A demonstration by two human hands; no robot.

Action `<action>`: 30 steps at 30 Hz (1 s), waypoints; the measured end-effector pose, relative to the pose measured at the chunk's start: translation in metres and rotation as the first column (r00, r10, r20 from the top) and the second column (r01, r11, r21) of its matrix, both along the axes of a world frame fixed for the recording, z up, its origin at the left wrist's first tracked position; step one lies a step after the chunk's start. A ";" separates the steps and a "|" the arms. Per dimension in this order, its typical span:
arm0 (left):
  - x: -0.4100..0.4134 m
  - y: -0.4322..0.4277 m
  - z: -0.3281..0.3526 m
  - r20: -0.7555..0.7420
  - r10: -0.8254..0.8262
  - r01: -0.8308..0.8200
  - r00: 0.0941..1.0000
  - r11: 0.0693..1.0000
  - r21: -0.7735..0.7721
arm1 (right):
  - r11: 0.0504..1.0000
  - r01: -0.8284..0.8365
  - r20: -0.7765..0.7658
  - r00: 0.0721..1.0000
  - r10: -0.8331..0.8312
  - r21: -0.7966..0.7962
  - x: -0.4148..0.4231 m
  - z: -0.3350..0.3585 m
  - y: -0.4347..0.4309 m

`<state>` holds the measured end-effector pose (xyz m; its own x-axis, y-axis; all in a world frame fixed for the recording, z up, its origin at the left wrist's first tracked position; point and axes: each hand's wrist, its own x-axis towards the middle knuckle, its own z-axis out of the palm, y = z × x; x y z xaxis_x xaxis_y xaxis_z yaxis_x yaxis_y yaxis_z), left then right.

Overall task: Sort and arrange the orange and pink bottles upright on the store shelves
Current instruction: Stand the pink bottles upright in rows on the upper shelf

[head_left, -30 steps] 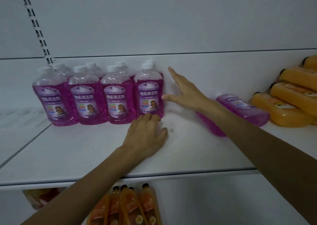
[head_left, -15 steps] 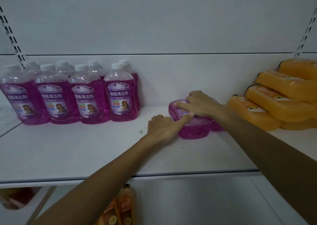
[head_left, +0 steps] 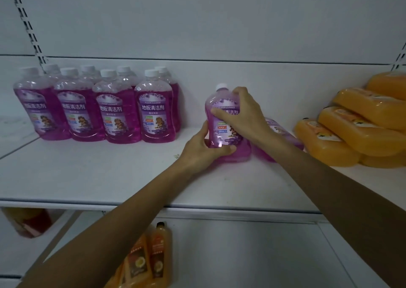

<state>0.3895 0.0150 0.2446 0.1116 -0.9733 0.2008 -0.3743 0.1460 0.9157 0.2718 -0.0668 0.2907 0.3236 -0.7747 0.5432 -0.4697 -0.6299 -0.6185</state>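
Two grips clamp one pink bottle [head_left: 220, 134] upright on the shelf [head_left: 87, 173]: our left hand [head_left: 204, 147] at its base, our right hand [head_left: 241, 116] up top, between the pink row [head_left: 114, 110], left, and orange bottles [head_left: 351, 134], right.

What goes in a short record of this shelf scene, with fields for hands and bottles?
held: pink bottle, upright
left hand: grips its base
right hand: grips its upper body
standing: row of pink bottles, left on shelf
lying: second pink bottle behind right arm; orange bottles, stacked at right
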 end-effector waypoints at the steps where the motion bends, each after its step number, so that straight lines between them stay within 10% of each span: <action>1: 0.005 0.003 0.000 0.044 -0.005 0.007 0.999 0.999 -0.038 | 0.997 -0.067 0.058 0.996 0.064 0.045 -0.002 0.002 0.004; 11: 0.053 0.018 -0.006 0.307 0.104 -0.065 0.946 0.988 -0.137 | 0.944 -0.325 -0.005 0.946 0.325 -0.059 0.012 0.002 0.023; 17: 0.066 0.024 -0.009 0.770 0.128 -0.167 0.625 0.986 -0.027 | 0.962 -0.262 0.014 0.965 0.264 -0.075 0.024 -0.007 0.018; 30: 0.065 0.027 -0.009 0.800 0.138 -0.187 0.583 0.982 -0.033 | 0.982 0.013 -0.085 0.996 -0.029 -0.187 0.068 -0.011 -0.040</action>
<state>0.4541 0.0422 0.2355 0.0882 -0.9663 0.2420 -0.9695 -0.0275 0.2435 0.3394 -0.1070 0.2794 0.3605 -0.6696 0.6493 -0.5308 -0.7197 -0.4476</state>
